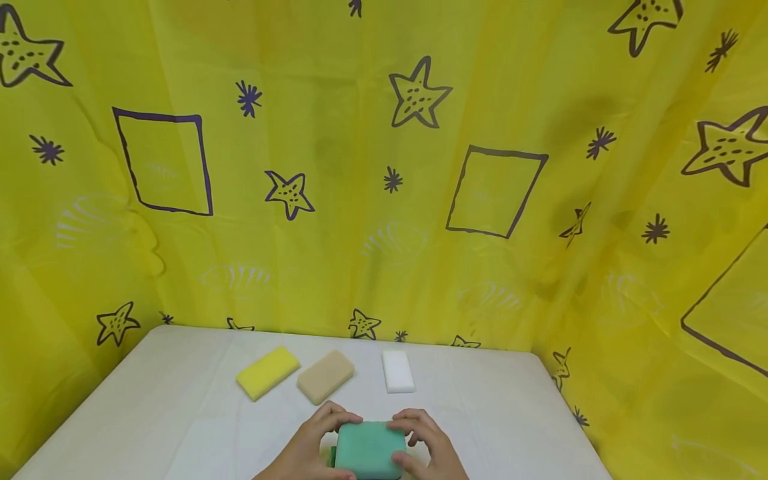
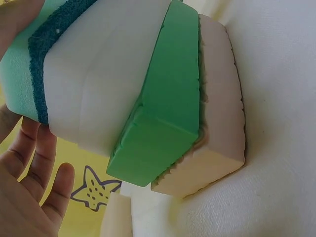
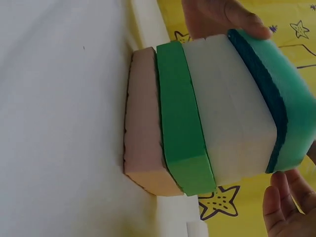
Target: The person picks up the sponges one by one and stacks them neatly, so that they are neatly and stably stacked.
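Head view: My left hand (image 1: 309, 443) and right hand (image 1: 429, 448) grip a mint-green, rounded rectangular foam sponge (image 1: 371, 448) from either side, atop a stack centred low in view on the white-covered table surface (image 1: 480, 407). Toward the surface's far edge lie a yellow rectangular sponge (image 1: 268, 373), nearest the far left corner, a beige foam block (image 1: 326, 377) and a slim white block (image 1: 398, 371).

Left wrist view: Equal, light pressure from both hands and a level sponge would, I judge, serve best; a sideways shove could tip the soft column. Beneath the sponge sit white foam (image 2: 108, 74), one block or two I cannot tell, a bright green rectangular block (image 2: 170, 74) and a pale pinkish foam block (image 2: 222, 98) on the surface.

Right wrist view: The sponge I hold shows smooth mint foam, softly rounded corners and a rough dark-teal scouring layer (image 3: 259, 84) underneath, against the white foam.
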The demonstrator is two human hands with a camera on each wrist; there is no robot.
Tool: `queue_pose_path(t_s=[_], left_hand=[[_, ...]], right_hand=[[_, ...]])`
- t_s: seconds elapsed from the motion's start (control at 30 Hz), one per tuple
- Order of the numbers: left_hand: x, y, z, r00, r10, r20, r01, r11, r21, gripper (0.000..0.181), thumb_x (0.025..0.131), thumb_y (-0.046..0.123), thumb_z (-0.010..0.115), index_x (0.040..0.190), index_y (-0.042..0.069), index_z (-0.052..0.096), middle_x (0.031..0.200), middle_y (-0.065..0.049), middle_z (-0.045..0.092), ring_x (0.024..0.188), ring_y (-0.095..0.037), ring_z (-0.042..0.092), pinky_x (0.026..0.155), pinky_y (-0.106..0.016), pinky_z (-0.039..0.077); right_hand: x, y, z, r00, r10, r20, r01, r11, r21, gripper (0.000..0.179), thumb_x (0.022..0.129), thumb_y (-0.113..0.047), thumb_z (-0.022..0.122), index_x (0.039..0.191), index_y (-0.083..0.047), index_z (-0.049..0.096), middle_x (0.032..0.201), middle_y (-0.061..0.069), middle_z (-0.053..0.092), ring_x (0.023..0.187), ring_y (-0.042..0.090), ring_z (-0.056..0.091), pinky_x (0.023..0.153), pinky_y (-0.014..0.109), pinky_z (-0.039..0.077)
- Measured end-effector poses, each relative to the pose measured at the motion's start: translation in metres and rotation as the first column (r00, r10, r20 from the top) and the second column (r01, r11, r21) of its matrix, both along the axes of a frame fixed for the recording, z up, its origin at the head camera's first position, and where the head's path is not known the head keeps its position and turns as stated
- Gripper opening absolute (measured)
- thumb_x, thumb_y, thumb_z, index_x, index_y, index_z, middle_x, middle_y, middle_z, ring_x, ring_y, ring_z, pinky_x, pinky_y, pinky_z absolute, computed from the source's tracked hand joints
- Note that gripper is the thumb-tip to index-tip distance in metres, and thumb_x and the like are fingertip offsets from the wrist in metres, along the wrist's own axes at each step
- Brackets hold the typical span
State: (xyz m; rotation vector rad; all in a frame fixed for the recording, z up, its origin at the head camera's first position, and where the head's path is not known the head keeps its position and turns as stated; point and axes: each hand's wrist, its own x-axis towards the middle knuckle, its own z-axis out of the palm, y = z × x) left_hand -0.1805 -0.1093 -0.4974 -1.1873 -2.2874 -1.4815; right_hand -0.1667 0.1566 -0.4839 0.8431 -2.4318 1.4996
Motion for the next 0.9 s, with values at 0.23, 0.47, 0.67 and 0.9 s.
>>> queue_pose_path(t_s=[0.23,0.47,0.67,0.9], left_hand=[[0.0,0.0,0.001,0.998,0.016,0.058,-0.015,1.0,-0.011,0.062,0.075,0.025,0.087,0.128,0.009,0.059,0.114,0.001,0.051,0.101,-0.004,0.052,0.085,-0.029,0.051],[0.001,0.0,0.002,0.998,0.02,0.058,-0.02,1.0,-0.015,0.061,0.075,0.026,0.087,0.128,0.013,0.06,0.114,0.001,0.052,0.1,-0.003,0.052,0.083,-0.03,0.052],[0.001,0.0,0.001,0.999,0.016,0.031,-0.016,1.0,-0.006,0.061,0.075,0.024,0.087,0.128,0.013,0.06,0.112,0.001,0.051,0.1,-0.003,0.052,0.083,-0.029,0.052],[0.0,-0.001,-0.002,1.0,0.017,0.016,-0.017,1.0,-0.004,0.061,0.075,0.024,0.087,0.128,0.016,0.06,0.111,0.002,0.051,0.099,-0.004,0.052,0.083,-0.029,0.052]], right_hand=[[-0.02,0.001,0.008,0.96,-0.214,0.181,0.225,0.973,-0.047,0.026,0.089,-0.02,0.073,0.115,-0.018,0.068,0.114,0.004,0.064,0.091,0.01,0.057,0.074,0.025,0.052],[-0.055,0.002,-0.001,0.906,-0.362,0.218,0.372,0.928,-0.006,0.05,0.083,-0.028,0.08,0.126,-0.01,0.062,0.113,0.011,0.064,0.092,0.015,0.058,0.074,0.023,0.05],[-0.082,0.0,-0.015,0.856,-0.455,0.244,0.463,0.886,0.026,0.064,0.079,-0.026,0.084,0.133,-0.003,0.056,0.111,0.012,0.063,0.092,0.022,0.059,0.073,0.028,0.049],[-0.103,-0.006,-0.029,0.801,-0.536,0.266,0.539,0.839,0.067,0.081,0.072,-0.031,0.088,0.136,0.001,0.05,0.108,0.016,0.061,0.087,0.022,0.058,0.069,0.031,0.048]])
